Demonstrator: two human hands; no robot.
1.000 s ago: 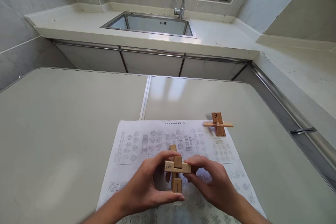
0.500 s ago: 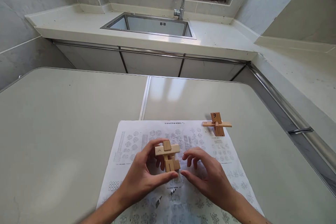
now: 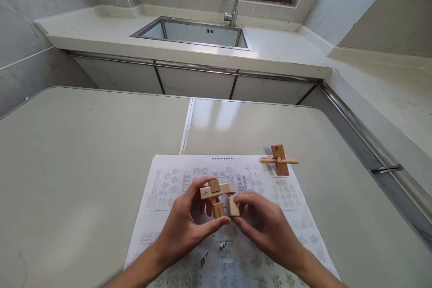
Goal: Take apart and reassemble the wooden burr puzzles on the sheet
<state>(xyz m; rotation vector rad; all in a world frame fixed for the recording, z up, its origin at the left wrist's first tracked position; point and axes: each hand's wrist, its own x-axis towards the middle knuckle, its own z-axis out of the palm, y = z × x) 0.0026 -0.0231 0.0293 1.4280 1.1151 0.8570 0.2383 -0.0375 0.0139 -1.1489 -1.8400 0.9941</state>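
Note:
Above a printed sheet (image 3: 182,252), my left hand (image 3: 185,220) grips a small assembly of interlocked wooden blocks (image 3: 216,192), its thumb under the front block and its fingers behind. Dark marks show on two of the pieces. My right hand (image 3: 266,222) pinches a short light wooden block (image 3: 233,207) between thumb and fingers at the right side of the assembly. Whether that block is still joined to the others cannot be made out. At the sheet's upper right corner rests another wooden cross-shaped assembly (image 3: 279,160), which neither hand touches.
The sheet lies on a pale table (image 3: 84,166) with a seam running away from me. Beyond the table are a counter (image 3: 280,49) with a sink (image 3: 195,31) and a faucet (image 3: 232,15), under a window. A second counter runs along the right.
My right hand has moved left and closed on the right-hand block, which now stands further out to the right. The long top piece of the assembly has tilted and extends further right.

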